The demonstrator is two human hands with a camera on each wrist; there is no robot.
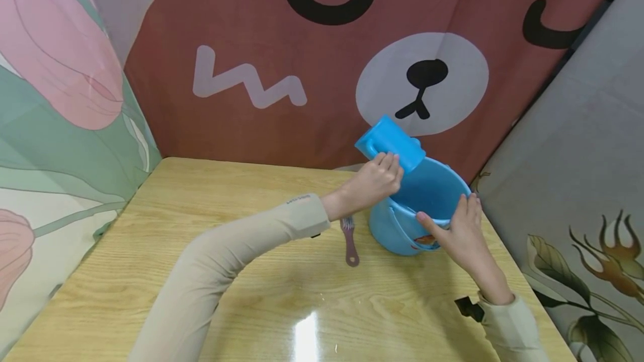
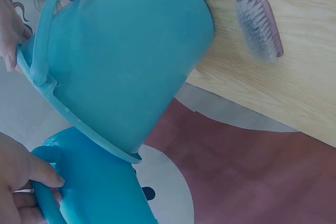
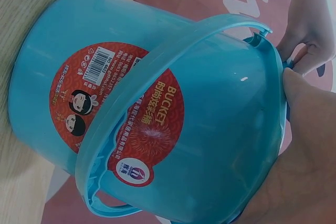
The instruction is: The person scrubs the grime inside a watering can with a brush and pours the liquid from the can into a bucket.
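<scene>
My left hand [image 1: 379, 180] grips a blue plastic jug [image 1: 394, 141] by its handle. The jug leans over sideways, its mouth end above the left rim of a light blue bucket [image 1: 397, 230]. In the left wrist view the thumb [image 2: 44, 171] and fingers wrap the jug's handle right beside the bucket's rim. My right hand [image 1: 465, 236] holds the bucket's rim at the right, thumb towards the front and fingers along the side. The bucket stands upright, its handle hanging down across a red label [image 3: 152, 129]. Whatever lies deep in the bucket is hidden.
A brush [image 1: 350, 244] with a purple handle and grey bristles lies on the wooden table [image 1: 241, 306], left of the bucket. Behind the table hangs a brown curtain [image 1: 241, 138] with a cartoon bear. Patterned cloths flank both sides, the right one close to the bucket.
</scene>
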